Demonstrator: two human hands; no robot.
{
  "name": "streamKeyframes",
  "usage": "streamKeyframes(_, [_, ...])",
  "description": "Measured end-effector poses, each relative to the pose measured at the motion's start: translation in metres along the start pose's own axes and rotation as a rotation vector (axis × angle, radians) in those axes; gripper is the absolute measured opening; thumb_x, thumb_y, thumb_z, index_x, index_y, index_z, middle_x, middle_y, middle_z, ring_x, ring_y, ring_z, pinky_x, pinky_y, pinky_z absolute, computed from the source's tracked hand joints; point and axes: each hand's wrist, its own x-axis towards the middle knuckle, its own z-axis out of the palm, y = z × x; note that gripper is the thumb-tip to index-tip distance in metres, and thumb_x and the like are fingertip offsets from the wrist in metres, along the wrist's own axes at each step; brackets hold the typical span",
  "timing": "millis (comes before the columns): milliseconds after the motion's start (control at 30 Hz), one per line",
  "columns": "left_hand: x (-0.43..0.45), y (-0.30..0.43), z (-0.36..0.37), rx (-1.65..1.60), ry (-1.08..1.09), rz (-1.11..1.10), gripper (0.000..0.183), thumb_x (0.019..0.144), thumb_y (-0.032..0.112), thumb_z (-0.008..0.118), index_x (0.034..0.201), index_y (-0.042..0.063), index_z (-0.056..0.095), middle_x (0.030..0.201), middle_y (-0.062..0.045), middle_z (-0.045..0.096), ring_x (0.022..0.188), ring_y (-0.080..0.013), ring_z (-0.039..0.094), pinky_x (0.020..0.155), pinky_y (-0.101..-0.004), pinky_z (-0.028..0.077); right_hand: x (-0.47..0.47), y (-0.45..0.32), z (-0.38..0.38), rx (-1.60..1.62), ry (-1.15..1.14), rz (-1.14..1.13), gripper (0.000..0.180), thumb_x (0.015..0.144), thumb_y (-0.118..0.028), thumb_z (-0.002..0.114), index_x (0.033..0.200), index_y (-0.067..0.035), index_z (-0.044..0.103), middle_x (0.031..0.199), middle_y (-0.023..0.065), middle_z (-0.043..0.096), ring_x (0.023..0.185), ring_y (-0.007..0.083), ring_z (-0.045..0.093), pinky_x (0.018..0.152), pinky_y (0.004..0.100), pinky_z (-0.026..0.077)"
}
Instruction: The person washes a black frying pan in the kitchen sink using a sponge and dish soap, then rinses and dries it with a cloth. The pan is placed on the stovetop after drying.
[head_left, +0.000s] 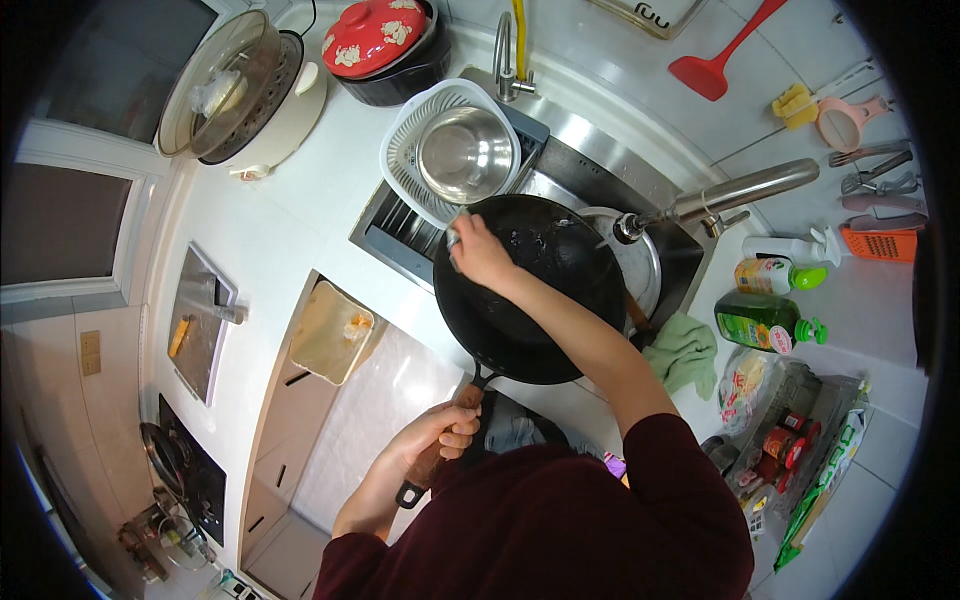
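My left hand (442, 431) is closed around the wooden handle (425, 465) of a large black wok (540, 322), held tilted over the counter's front edge and the sink. At the wok's far left rim is my right hand (480, 247), with a small greyish scouring pad or cloth (454, 229) in its fingers; how it grips this is partly hidden. Wet, shiny patches show inside the wok. Just beyond the rim, a steel bowl (465, 154) sits in a white plastic colander (397, 142) over a drying rack.
A steel faucet (735, 191) reaches over the sink (675, 289), which holds a metal lid (646, 262). A green cloth (682, 352) and a green soap bottle (757, 319) are at right. An open waste bin (322, 337) hangs at the counter's front, left.
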Motion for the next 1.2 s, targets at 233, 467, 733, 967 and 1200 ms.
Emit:
streamKeyframes(233, [0.004,0.000,-0.004,0.019,-0.018,-0.012,0.009,0.089,0.013,0.049,0.096,0.011,0.044,0.065,0.006,0.039,0.044,0.0002,0.031,0.037,-0.0156,0.021,-0.077,-0.040,-0.036,0.210,-0.445,-0.138,0.029,0.082,-0.016,0.048,0.109,-0.006,0.048,0.108,0.0199,0.046,0.099,0.0402,0.050,0.085,0.0445,0.042])
streamKeyframes(467, [0.003,0.000,-0.004,-0.060,-0.072,0.006,0.009,0.090,0.011,0.049,0.097,0.010,0.043,0.065,0.006,0.039,0.044,0.0003,0.031,0.036,-0.0144,0.022,-0.142,-0.018,-0.115,0.032,-0.927,-0.195,0.029,0.082,-0.021,0.047,0.105,-0.004,0.057,0.105,0.0171,0.050,0.098,0.0329,0.053,0.085,0.0403,0.043])
streamKeyframes(733, [0.005,-0.003,-0.005,-0.050,-0.073,0.019,0.011,0.089,0.010,0.049,0.099,0.009,0.043,0.065,0.005,0.039,0.044,0.0002,0.031,0.036,-0.0141,0.023,-0.126,0.121,-0.153,-0.950,-0.374,-0.110,0.021,0.074,-0.023,0.059,0.088,-0.009,0.066,0.099,0.0122,0.055,0.102,0.0286,0.051,0.080,0.0429,0.045])
streamKeyframes(967, [0.003,-0.002,-0.004,-0.059,-0.080,0.013,0.012,0.089,0.011,0.049,0.100,0.010,0.043,0.066,0.005,0.039,0.046,0.0006,0.032,0.037,-0.0140,0.022,-0.009,0.136,-0.073,-0.740,0.094,0.256,0.021,0.082,-0.011,0.046,0.102,-0.007,0.050,0.096,0.0188,0.053,0.090,0.0360,0.057,0.068,0.0462,0.050])
streamKeyframes(1200, [0.003,0.000,0.001,-0.046,-0.039,0.012,0.010,0.090,0.011,0.048,0.099,0.008,0.044,0.066,0.005,0.039,0.046,0.0000,0.032,0.037,-0.0141,0.023,0.032,0.050,-0.012,-0.126,0.124,0.197,0.028,0.080,-0.012,0.053,0.106,-0.006,0.044,0.100,0.0228,0.054,0.092,0.0402,0.056,0.078,0.0479,0.047])
